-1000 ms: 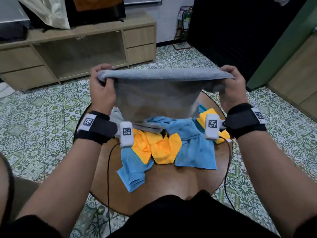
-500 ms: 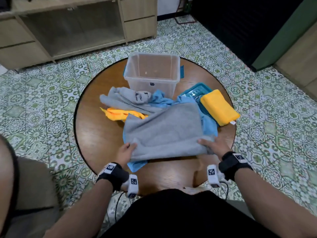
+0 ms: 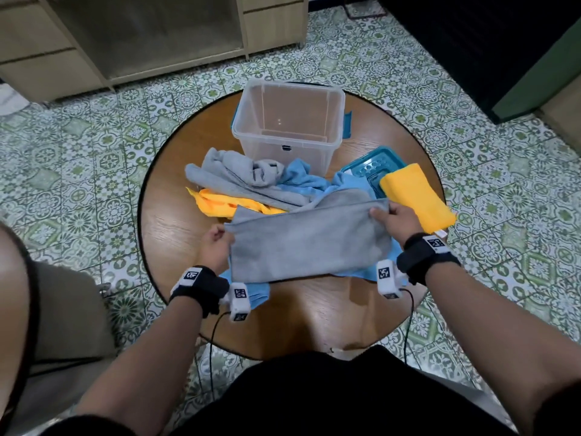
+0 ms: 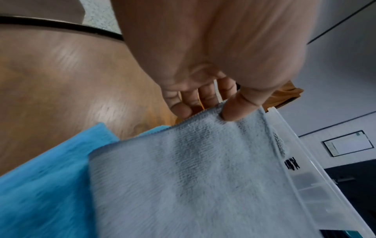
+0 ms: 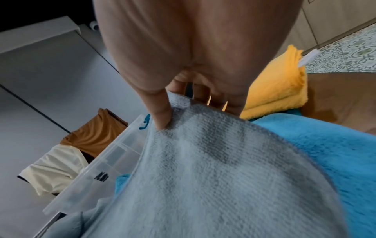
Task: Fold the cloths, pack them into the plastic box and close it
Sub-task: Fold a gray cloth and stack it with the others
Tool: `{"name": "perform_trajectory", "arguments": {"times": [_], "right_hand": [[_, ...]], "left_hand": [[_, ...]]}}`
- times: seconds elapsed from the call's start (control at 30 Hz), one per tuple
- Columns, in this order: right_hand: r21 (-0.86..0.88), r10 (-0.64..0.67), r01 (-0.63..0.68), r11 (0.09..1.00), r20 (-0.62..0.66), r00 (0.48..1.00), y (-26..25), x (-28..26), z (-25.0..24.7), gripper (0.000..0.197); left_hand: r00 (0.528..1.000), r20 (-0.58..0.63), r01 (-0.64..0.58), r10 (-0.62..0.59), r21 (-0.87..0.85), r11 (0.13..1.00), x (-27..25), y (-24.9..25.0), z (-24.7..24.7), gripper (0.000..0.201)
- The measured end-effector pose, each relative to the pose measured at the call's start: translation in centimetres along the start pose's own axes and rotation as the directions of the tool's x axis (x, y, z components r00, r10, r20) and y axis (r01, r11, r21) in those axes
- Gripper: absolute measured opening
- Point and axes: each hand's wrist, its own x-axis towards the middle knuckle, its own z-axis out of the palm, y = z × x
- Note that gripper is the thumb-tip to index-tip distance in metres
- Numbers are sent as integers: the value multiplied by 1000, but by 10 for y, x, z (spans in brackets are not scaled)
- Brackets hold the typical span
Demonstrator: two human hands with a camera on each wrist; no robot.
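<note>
Grey cloth mid-fold — you're pinching both far corners over the table.
Head view: your left hand (image 3: 217,247) and right hand (image 3: 394,220) each pinch a corner of the grey cloth (image 3: 309,242), which lies doubled into a flat band on top of a blue cloth (image 3: 251,292) on the round table (image 3: 176,221); I'd judge this the folding step, and next you need another fold before it goes to the plastic box (image 3: 287,124), which holds nothing and stands open behind the pile, its teal lid (image 3: 364,166) partly under the folded yellow cloth (image 3: 415,196). Left wrist view: thumb (image 4: 237,109) on top, fingers curled under the edge — terry weave, soft, limp. Right wrist view: thumb (image 5: 160,112) presses the corner, cloth draping down, so keep it taut or the edges slip.
</note>
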Motion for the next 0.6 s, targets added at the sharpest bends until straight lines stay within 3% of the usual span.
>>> {"name": "perform_trajectory", "arguments": {"times": [0.23,0.37,0.43,0.53,0.6], "right_hand": [[-42,135,-133,990,60,989,-13,37,7,31],[-57,235,-232,971,57,970,-17,51,7,44],[-32,249,-247,968,79,965,-16,57,7,39],[60,186,-192,980,92,978,-19,54,7,3],[116,140,-148,982,74,987,-19,52,6,11]], "left_hand": [[1000,17,-25,25,31,999,3,29,13,19],[996,74,39,-40,18,999,3,30,17,26],[996,86,36,-36,10,999,3,32,19,26],[994,104,35,-38,25,999,13,31,20,21],[991,124,48,-53,44,998,21,29,19,13]]}}
